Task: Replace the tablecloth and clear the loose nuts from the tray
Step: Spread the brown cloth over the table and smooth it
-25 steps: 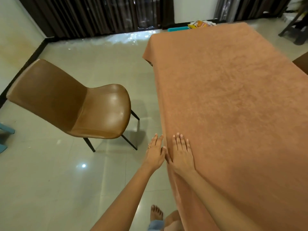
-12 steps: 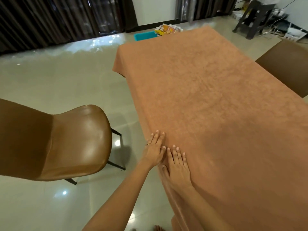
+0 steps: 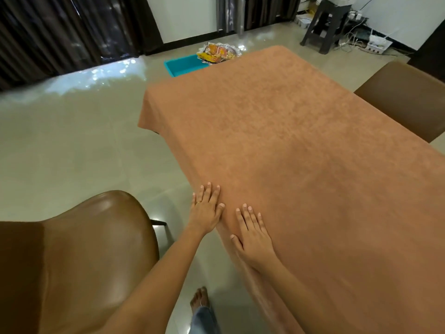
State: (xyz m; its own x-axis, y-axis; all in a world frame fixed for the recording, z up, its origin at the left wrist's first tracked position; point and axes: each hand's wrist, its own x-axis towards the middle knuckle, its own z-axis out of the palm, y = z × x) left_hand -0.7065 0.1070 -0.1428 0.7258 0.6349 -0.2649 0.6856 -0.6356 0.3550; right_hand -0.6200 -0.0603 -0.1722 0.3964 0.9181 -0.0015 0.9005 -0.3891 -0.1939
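An orange-brown tablecloth (image 3: 301,150) covers the whole table and hangs over its left edge. My left hand (image 3: 206,209), with a ring on one finger, lies flat with straight fingers on the cloth at the table's left edge. My right hand (image 3: 251,233) lies flat on the cloth just to the right of it and a little nearer to me. Beyond the table's far end, on the floor, sits a turquoise tray (image 3: 184,65) and beside it a silver plate (image 3: 219,52) with orange and yellow things on it. No nuts can be made out.
A brown leather chair (image 3: 79,256) stands close at my left, near the table's edge. Another brown chair (image 3: 404,97) stands at the table's right side. A dark stool (image 3: 323,25) and cables stand at the far right wall. Dark curtains (image 3: 72,30) hang at the back. My bare foot (image 3: 199,298) is on the tiled floor.
My view has swung to the right and forward along the table. My left hand has slid ahead of the right one along the cloth's edge. Both hands stay flat.
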